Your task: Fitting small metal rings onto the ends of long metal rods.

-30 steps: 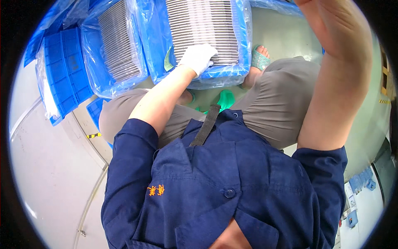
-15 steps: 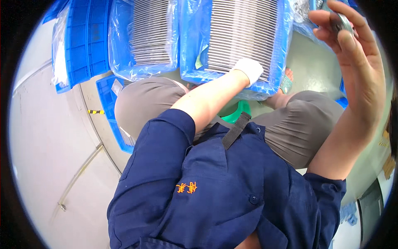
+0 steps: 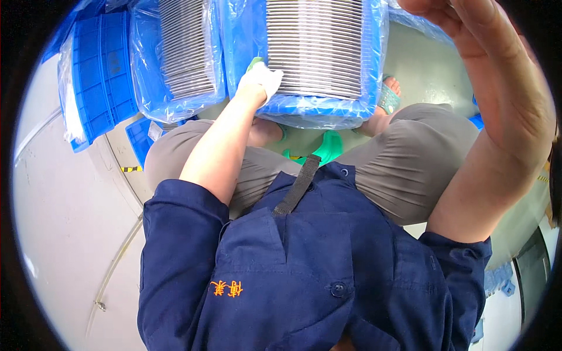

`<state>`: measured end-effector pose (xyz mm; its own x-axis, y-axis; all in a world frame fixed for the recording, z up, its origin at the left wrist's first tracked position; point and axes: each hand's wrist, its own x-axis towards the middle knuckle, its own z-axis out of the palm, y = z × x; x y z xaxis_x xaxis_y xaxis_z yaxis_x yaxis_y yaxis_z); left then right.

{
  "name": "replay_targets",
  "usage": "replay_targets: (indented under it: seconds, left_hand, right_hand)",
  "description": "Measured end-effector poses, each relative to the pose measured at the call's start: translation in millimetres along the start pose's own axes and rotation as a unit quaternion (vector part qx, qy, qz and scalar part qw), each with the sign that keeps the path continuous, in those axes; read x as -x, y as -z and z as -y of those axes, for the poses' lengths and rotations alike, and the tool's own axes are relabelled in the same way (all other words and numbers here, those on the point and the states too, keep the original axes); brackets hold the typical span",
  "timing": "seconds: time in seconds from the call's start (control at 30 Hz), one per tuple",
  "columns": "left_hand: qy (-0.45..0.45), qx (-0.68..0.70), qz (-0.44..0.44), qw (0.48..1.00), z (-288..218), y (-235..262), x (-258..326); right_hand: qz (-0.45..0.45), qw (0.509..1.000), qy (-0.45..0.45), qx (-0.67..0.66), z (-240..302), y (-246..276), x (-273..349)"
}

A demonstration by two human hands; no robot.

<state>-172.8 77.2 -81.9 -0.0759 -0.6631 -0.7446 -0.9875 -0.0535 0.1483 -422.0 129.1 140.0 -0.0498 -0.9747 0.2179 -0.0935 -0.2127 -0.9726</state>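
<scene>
My left hand, in a white glove, is at the near left corner of a plastic-lined blue crate. Its fingers are closed on a small green slip, which is mostly hidden by the glove. To the right of this hand, thin metal rods lie in a close row inside the crate. My bare right hand is raised at the upper right, near the camera. Its fingers are curled, and the picture's edge cuts off the fingertips and whatever they hold.
A second lined crate of metal rods stands to the left, with a blue crate beyond it. Between my knees is a green plastic object. A white wall or panel runs along the left.
My left hand has moved from the rods to the crate's left corner and closed on the green slip. My right hand has come closer; the round metal piece in it is now out of sight.
</scene>
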Motion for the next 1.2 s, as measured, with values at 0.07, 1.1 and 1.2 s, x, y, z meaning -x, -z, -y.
replay_targets:
  seconds: [0.07, 1.1, 1.2]
  left_hand:
    - [0.036, -0.017, 0.001, 0.999, 0.0, -6.5, 2.5]
    - [-0.391, -0.247, -0.011, 0.887, -91.7, -62.6, 14.0]
    - [-0.411, -0.245, -0.055, 0.876, -84.3, -66.6, 9.6]
  right_hand:
    - [-0.004, 1.0, -0.002, 0.002, -1.5, 5.5, 2.7]
    - [0.006, 0.998, -0.058, 0.023, 17.3, -42.6, -2.1]
    - [0.012, 0.998, -0.058, 0.014, 15.7, -48.8, -5.4]
